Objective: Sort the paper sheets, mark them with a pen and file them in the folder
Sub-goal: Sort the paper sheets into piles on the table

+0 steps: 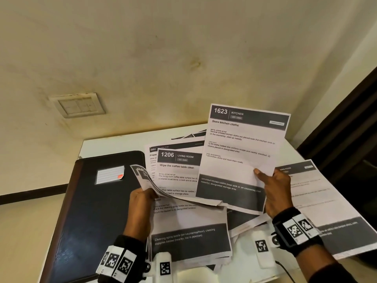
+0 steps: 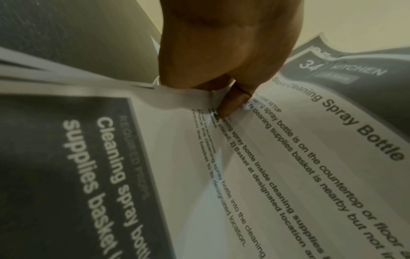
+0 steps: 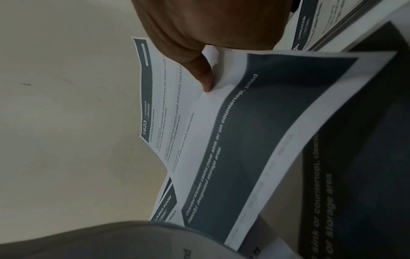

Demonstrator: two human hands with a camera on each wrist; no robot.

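White tabletop point(image 1: 114, 144) under a stained cream wall carries a dark closed folder point(image 1: 98, 201) at left and scattered printed sheets point(image 1: 318, 201). Right hand point(image 1: 275, 193) pinches the raised "1623 Kitchen" sheet point(image 1: 242, 148) at its right edge, thumb on the front. Left hand point(image 1: 140, 209) grips the left edge of a curled stack point(image 1: 189, 231), just beside the folder.

I saw printed paper sheets point(image 1: 189, 237) lying fanned and overlapping on the desk point(image 1: 114, 142) — white pages with dark header bands. One, headed "1623 KITCHEN" point(image 1: 240, 152), was lifted and tilted above the rest. The dark folder point(image 1: 95, 205) lay closed just left of them, a lined label on its cover.
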